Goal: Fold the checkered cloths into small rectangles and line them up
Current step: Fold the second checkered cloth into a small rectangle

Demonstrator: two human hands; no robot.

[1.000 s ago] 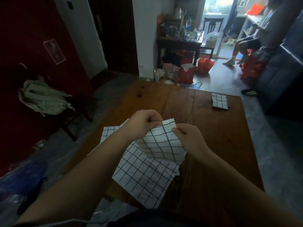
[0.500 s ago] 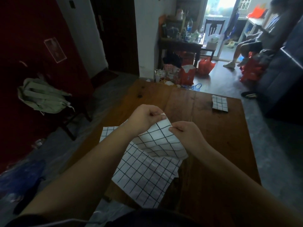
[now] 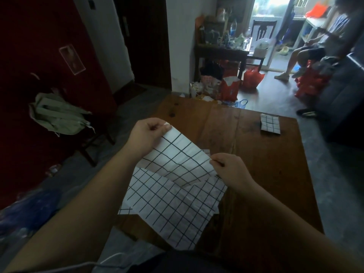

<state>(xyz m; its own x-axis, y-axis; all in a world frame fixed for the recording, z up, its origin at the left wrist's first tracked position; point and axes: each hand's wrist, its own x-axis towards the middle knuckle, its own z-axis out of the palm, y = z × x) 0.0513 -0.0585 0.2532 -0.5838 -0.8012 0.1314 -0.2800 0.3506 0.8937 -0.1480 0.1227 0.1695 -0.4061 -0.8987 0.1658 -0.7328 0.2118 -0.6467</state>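
Cloth [image 3: 177, 160] hangs above the tabletop [image 3: 266, 174], its long axis slanting from far-left to near-right. My left hand [image 3: 146, 137] and right hand [image 3: 232, 172] pinch opposite corners, each grip closed tight on it. One folded cloth [image 3: 270, 126] lies far right.

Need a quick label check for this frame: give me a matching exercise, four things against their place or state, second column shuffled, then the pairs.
Column 1
1. held checkered cloth
2. folded checkered cloth
3. flat checkered cloth
4. green backpack

Column 2
A. lying spread open at the near edge of the table
B. off the table, on the left by the red wall
C. small rectangle at the table's far right corner
D. lifted, a corner pinched by the left hand and the opposite one by the right hand

Pairs: 1-D, 2-C, 3-A, 4-B
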